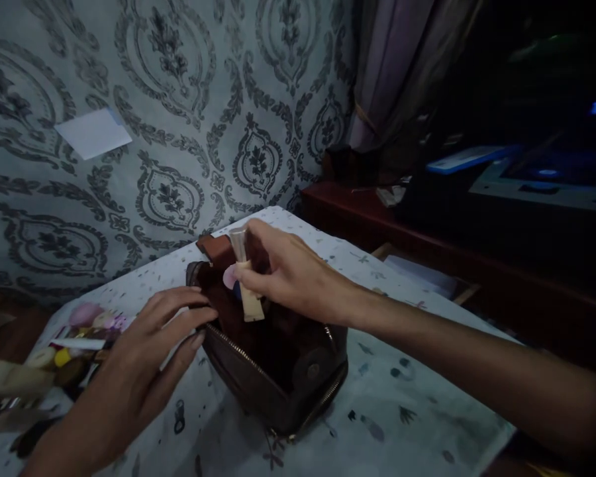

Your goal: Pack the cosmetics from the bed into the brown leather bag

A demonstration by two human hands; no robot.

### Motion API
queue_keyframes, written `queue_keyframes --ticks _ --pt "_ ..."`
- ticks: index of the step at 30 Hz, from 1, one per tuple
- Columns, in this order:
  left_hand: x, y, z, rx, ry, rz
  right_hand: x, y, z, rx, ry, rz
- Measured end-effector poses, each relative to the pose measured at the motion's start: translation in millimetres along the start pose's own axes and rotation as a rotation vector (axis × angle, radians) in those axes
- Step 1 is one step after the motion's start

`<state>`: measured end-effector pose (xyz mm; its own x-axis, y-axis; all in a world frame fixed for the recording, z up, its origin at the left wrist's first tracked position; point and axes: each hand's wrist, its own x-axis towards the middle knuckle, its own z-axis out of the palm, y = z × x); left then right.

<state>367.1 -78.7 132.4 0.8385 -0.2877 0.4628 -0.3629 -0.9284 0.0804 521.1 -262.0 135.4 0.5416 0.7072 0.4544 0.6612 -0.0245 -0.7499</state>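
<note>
In the head view a dark brown zippered bag (248, 391) stands open on the table, its inside mostly in shadow. Over the bag's mouth, my right hand (288, 271) pinches a cream-coloured squeeze tube (252, 306) with a clear cap pointing up. A pale pink round thing (229, 277) shows beside the tube, partly covered by my fingers; I cannot tell if it is held too. My left hand (149, 358) has its fingers closed over the bag's left rim.
Several cosmetics lie heaped at left, among them a beige tube (17, 381) and a pink item (85, 314). The printed tablecloth (387, 411) meets a patterned wall (173, 132). An open drawer (422, 271) and dark red desk (347, 205) stand at right.
</note>
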Motion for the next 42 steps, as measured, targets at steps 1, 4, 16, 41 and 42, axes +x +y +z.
queue_keyframes --ticks 1,4,16,41,42 --pt "-7.7 0.9 2.2 0.034 0.021 0.0 1.6 1.0 1.5 0.051 0.006 -0.004" --pt "-26.5 4.0 10.1 0.123 0.137 -0.087 10.2 0.2 8.3 0.137 -0.01 -0.05" --pt "-45.5 10.9 33.1 -0.081 0.256 -0.208 37.0 -14.6 36.6 -0.114 -0.016 -0.191" --pt "-51.7 17.6 36.9 -0.065 0.24 -0.256 30.0 -11.4 46.4 -0.541 -0.44 -0.126" --pt "-52.0 17.8 36.6 -0.066 0.238 -0.259 30.1 -12.6 47.3 -0.557 -0.442 -0.107"
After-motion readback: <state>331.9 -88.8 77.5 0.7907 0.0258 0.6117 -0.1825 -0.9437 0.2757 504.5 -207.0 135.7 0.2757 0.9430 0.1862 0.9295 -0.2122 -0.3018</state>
